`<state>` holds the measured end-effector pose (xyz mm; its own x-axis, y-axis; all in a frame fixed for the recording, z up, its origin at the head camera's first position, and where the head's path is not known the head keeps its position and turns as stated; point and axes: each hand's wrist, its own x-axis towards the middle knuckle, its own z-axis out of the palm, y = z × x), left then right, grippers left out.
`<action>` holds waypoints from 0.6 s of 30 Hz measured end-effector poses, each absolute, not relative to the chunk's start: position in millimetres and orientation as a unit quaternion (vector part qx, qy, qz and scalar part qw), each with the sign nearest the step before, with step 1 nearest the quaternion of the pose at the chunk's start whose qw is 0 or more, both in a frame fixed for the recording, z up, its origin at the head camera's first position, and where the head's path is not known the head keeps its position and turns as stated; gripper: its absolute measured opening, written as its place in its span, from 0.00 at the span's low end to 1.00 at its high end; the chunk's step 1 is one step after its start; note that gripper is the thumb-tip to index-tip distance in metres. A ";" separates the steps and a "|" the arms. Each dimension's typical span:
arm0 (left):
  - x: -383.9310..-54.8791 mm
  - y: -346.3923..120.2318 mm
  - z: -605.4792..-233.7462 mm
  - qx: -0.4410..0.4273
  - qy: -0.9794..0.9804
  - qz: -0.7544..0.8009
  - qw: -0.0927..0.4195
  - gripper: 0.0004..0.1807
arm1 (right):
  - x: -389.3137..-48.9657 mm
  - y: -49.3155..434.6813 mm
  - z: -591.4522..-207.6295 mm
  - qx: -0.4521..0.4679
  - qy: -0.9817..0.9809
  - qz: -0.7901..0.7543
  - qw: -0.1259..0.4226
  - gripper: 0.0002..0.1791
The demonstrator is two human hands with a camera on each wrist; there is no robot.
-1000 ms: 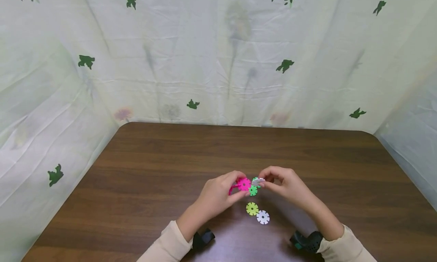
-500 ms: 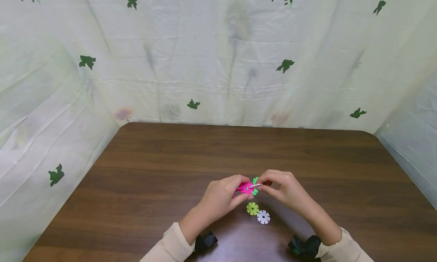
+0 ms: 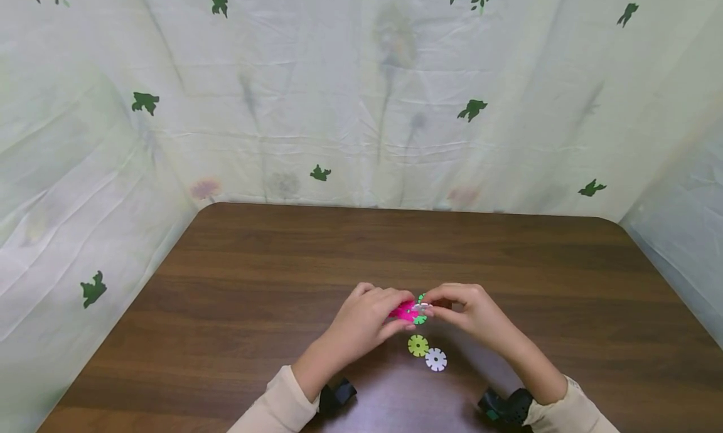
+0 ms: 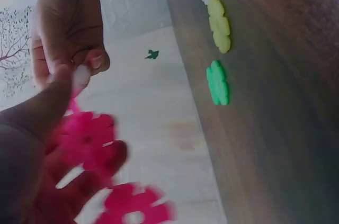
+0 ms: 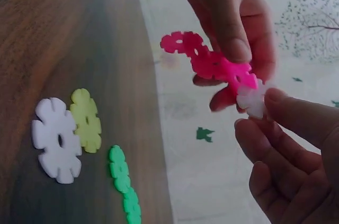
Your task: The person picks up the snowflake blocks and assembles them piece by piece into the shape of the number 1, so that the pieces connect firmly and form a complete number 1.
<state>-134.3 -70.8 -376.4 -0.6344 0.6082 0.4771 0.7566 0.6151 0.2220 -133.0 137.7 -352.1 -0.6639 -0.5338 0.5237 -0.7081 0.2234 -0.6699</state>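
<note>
My left hand (image 3: 364,320) grips a chain of several pink notched snowflake discs (image 5: 212,66), linked edge to edge and held above the table. Between thumb and fingers, my right hand (image 3: 471,309) pinches a white snowflake disc (image 5: 251,102). In the right wrist view this white disc meets the pink disc at the chain's end; whether their slots are engaged, I cannot tell. Below the hands, green discs (image 5: 119,168) lie on the table, partly hidden in the head view. Nearer to me lie a yellow-green disc (image 3: 418,345) and another white disc (image 3: 436,359), side by side.
The brown wooden table (image 3: 282,245) reaches back to a pale curtain (image 3: 350,106) printed with green birds, which also hangs at both sides. A black wrist camera (image 3: 337,396) is on the left wrist, another black camera (image 3: 505,406) on the right.
The right hand has brought the white disc left and slightly down to the pink chain's end. The pink chain has turned in the left hand. The discs on the table have not moved.
</note>
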 end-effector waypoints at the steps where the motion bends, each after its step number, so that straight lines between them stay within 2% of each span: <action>1: -133.7 -70.5 -375.3 -0.384 -0.887 -0.194 0.168 0.20 | -134.2 137.9 -355.6 0.393 -0.779 0.482 0.085 0.11; 4: -132.2 -68.7 -374.1 -0.377 -0.896 -0.190 0.138 0.20 | -138.6 138.7 -368.5 0.358 -0.784 0.505 0.053 0.09; 7: -131.0 -67.1 -375.8 -0.373 -0.893 -0.212 0.137 0.22 | -141.6 139.1 -378.7 0.324 -0.769 0.551 0.008 0.07; 13: -131.5 -64.6 -384.2 -0.377 -0.865 -0.224 0.245 0.25 | -139.6 136.2 -381.9 0.288 -0.724 0.624 -0.056 0.08; 16: -133.1 -64.8 -386.6 -0.378 -0.850 -0.225 0.289 0.22 | -138.5 134.9 -380.4 0.281 -0.725 0.626 -0.059 0.10; 18: -134.4 -65.8 -386.4 -0.377 -0.845 -0.228 0.302 0.21 | -137.5 136.0 -379.1 0.278 -0.748 0.601 -0.038 0.10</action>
<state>-134.4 -65.8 -386.4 -0.5333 0.5001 0.6823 0.7752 0.6118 0.1574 -137.5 136.0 -379.1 -0.8420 -0.4625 0.2777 -0.3704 0.1214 -0.9209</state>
